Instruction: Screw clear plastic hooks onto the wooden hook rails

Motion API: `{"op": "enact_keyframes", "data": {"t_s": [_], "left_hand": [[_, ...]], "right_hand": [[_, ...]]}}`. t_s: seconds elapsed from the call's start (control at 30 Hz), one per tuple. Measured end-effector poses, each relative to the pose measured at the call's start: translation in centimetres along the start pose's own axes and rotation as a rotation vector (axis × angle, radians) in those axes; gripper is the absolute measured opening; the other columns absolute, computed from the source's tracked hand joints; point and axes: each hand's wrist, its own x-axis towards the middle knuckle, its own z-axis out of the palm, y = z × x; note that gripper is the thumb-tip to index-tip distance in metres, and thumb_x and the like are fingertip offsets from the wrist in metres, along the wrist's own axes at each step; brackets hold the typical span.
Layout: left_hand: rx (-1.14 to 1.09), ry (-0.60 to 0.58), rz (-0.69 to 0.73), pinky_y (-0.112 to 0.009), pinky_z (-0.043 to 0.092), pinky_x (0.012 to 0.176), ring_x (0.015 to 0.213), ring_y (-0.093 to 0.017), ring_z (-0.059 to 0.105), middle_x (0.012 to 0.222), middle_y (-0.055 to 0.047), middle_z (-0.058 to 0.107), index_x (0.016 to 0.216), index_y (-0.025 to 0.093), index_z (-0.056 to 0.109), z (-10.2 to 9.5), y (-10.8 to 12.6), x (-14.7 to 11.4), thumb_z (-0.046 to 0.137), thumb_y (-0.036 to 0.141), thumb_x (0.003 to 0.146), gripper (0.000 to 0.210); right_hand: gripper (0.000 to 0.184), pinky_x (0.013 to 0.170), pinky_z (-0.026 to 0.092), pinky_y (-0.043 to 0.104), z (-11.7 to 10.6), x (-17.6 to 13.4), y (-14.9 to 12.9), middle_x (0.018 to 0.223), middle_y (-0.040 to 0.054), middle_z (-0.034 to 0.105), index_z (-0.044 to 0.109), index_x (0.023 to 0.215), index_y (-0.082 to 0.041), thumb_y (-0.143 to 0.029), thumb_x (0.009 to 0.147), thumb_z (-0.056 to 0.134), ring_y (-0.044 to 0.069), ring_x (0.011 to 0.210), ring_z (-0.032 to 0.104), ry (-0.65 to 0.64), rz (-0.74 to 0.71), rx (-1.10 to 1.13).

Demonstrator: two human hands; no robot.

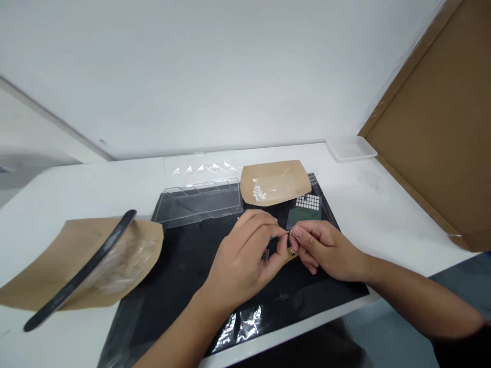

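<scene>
Pinching a tiny dark piece [289,233] directly between them, its shape and long axis too small to tell, my left hand [245,250] and right hand [326,248] nearly met above the glossy black rectangular mat [184,266].

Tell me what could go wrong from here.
The tiny dark part pinched between the left hand and right hand could slip and be hard to spot on the black mat.
A bump to the brown paper piece just beyond might scatter its white bits, if they are loose.
</scene>
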Motion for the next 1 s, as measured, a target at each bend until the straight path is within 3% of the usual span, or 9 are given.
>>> {"op": "enact_keyframes", "data": {"t_s": [0.2,0.47,0.7,1.0], "left_hand": [[-0.034,0.006,-0.022,-0.032,0.067,0.076,0.092,-0.020,0.069,0.093,-0.007,0.072,0.090,0.018,0.066,0.41,-0.01,-0.11,0.070,0.011,0.094,0.009],[-0.249,-0.017,-0.270,-0.011,0.052,0.045,0.085,-0.016,0.070,0.090,-0.007,0.070,0.080,0.018,0.067,0.68,0.47,-0.13,0.069,0.010,0.087,0.011],[-0.422,-0.038,-0.417,-0.012,0.051,0.040,0.065,-0.011,0.068,0.091,-0.007,0.071,0.079,0.017,0.070,0.56,0.60,0.02,0.068,0.014,0.085,0.006],[-0.573,-0.039,-0.527,-0.016,0.056,0.040,0.059,-0.010,0.067,0.093,-0.006,0.071,0.080,0.016,0.072,0.84,0.32,-0.37,0.072,0.020,0.088,0.009]], "right_hand": [[0.044,0.048,0.039,0.020,0.08,-0.07,0.03,0.053,-0.0100,0.049,0.058,0.087,-0.020,-0.056,0.111,0.048,0.007,0.044,0.048,-0.009,0.003,-0.008],[0.045,0.047,0.038,0.019,0.08,-0.24,-0.31,0.053,-0.0100,0.048,0.057,0.087,-0.020,-0.057,0.111,0.048,0.007,0.044,0.047,-0.039,0.010,0.016],[0.044,0.048,0.042,0.018,-0.20,-0.34,-0.45,0.052,-0.0107,0.047,0.058,0.088,-0.019,-0.057,0.111,0.050,0.006,0.043,0.046,-0.073,0.033,0.094],[0.045,0.046,0.043,0.018,-0.46,-0.05,-0.07,0.050,-0.0115,0.044,0.058,0.087,-0.020,-0.059,0.109,0.052,0.007,0.041,0.044,-0.106,0.040,0.188]]}}
